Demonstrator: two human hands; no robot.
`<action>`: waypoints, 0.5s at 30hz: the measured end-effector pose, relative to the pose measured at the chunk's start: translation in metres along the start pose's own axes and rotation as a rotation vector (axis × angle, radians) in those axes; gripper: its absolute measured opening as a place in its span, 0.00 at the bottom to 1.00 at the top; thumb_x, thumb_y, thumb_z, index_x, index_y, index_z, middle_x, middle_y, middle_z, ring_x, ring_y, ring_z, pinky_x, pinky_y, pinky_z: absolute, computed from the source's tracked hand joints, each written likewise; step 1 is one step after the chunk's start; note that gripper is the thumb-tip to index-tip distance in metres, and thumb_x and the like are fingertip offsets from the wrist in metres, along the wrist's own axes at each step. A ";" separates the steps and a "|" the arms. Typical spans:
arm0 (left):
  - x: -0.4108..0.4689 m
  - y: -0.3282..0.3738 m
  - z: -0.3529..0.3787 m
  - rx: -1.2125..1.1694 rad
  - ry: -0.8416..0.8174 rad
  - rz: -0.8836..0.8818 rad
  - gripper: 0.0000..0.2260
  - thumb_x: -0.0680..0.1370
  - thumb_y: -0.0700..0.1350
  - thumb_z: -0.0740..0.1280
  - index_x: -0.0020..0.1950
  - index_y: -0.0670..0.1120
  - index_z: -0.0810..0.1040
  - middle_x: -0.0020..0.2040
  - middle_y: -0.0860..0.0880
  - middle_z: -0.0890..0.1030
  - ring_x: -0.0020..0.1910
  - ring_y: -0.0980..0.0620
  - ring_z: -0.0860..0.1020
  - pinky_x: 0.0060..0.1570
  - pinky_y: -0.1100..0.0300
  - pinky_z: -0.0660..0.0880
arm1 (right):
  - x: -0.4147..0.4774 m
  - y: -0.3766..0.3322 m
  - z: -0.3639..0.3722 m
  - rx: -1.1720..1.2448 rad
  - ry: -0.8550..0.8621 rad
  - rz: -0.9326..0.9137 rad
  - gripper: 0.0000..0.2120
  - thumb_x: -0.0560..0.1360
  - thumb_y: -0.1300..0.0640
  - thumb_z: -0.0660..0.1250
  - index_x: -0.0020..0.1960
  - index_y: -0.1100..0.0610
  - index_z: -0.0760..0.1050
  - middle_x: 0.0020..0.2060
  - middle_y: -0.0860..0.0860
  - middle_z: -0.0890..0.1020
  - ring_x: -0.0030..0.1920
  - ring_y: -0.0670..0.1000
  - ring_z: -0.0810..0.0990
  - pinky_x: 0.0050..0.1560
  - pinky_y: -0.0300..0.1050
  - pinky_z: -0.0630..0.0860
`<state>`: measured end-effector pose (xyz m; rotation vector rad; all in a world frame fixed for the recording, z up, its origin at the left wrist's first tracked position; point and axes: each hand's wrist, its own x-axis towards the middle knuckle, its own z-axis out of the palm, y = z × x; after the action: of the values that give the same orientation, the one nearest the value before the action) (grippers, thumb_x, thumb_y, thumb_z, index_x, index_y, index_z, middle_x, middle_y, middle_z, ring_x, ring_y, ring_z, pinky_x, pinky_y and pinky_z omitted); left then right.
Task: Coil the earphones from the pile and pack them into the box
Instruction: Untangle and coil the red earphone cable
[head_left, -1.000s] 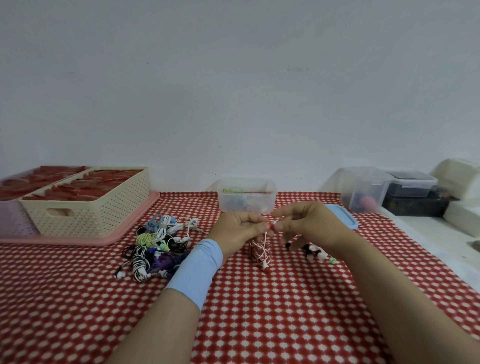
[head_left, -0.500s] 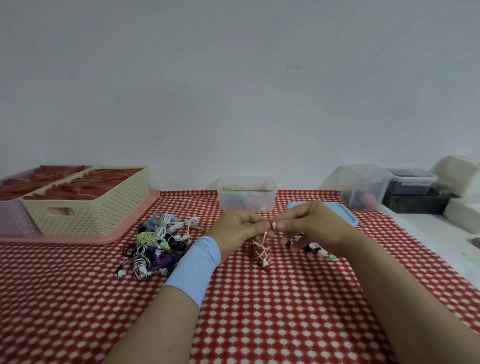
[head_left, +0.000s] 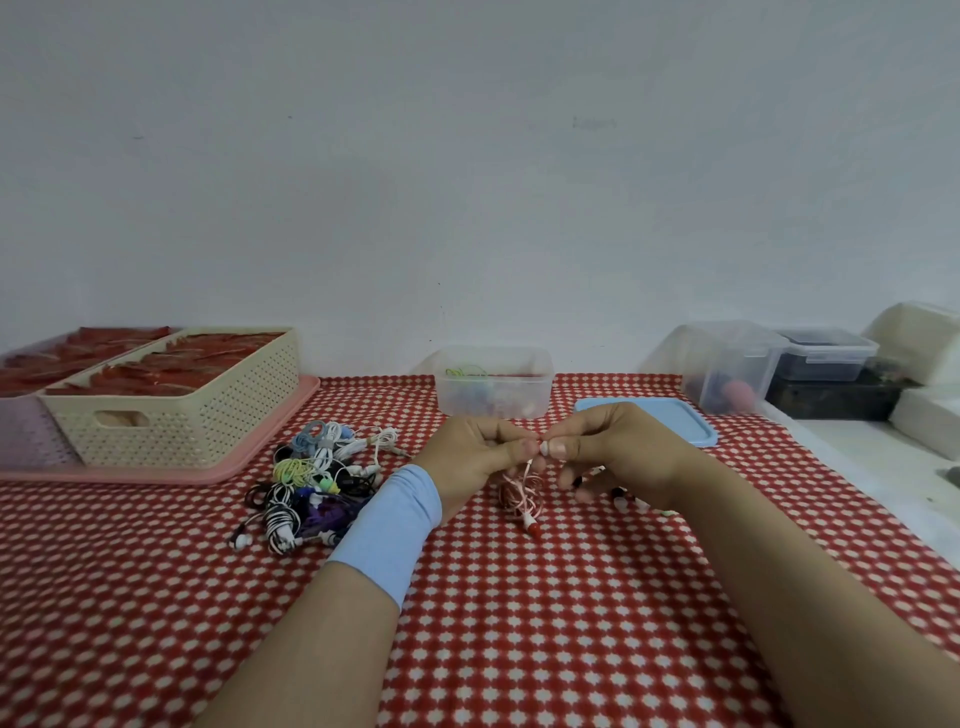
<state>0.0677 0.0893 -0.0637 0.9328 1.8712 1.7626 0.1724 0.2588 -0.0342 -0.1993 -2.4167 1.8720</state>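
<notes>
Red checked tablecloth (head_left: 519, 623) beneath left hand (head_left: 470, 460) and right hand (head_left: 618, 452) — each pinching pink earphones (head_left: 524, 496) — white wall (head_left: 467, 182) beyond.

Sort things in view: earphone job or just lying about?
Job: pink-white wired earphones pinched by left hand and right hand; multicoloured tangled earphone pile; clear plastic open box; flat blue lid.
Lying about: cream perforated plastic basket; pink tray under it; clear plastic tub at right.

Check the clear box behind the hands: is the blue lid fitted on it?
No, the blue lid lies flat on the tablecloth to the right of the open clear box.
</notes>
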 end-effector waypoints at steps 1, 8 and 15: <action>0.000 0.000 0.001 -0.027 0.003 -0.004 0.02 0.75 0.36 0.71 0.46 0.40 0.84 0.37 0.47 0.85 0.36 0.54 0.82 0.41 0.63 0.78 | 0.000 0.000 0.001 0.020 0.000 -0.001 0.04 0.77 0.63 0.71 0.49 0.61 0.85 0.37 0.54 0.86 0.35 0.49 0.83 0.35 0.45 0.81; 0.003 -0.002 0.002 -0.059 0.099 -0.029 0.03 0.75 0.41 0.72 0.47 0.44 0.85 0.41 0.46 0.86 0.38 0.54 0.80 0.47 0.56 0.78 | -0.001 -0.003 0.006 0.026 0.074 -0.088 0.05 0.77 0.61 0.71 0.51 0.59 0.85 0.44 0.57 0.87 0.38 0.51 0.84 0.37 0.48 0.82; 0.001 0.004 0.003 0.075 0.099 -0.005 0.04 0.75 0.40 0.73 0.50 0.44 0.83 0.42 0.47 0.87 0.36 0.55 0.81 0.45 0.62 0.80 | 0.001 -0.004 -0.001 -0.107 0.190 -0.108 0.03 0.74 0.60 0.75 0.48 0.56 0.86 0.39 0.54 0.87 0.36 0.51 0.85 0.34 0.45 0.82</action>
<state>0.0699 0.0926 -0.0603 0.8809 2.0123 1.7768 0.1713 0.2587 -0.0305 -0.2368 -2.3507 1.6029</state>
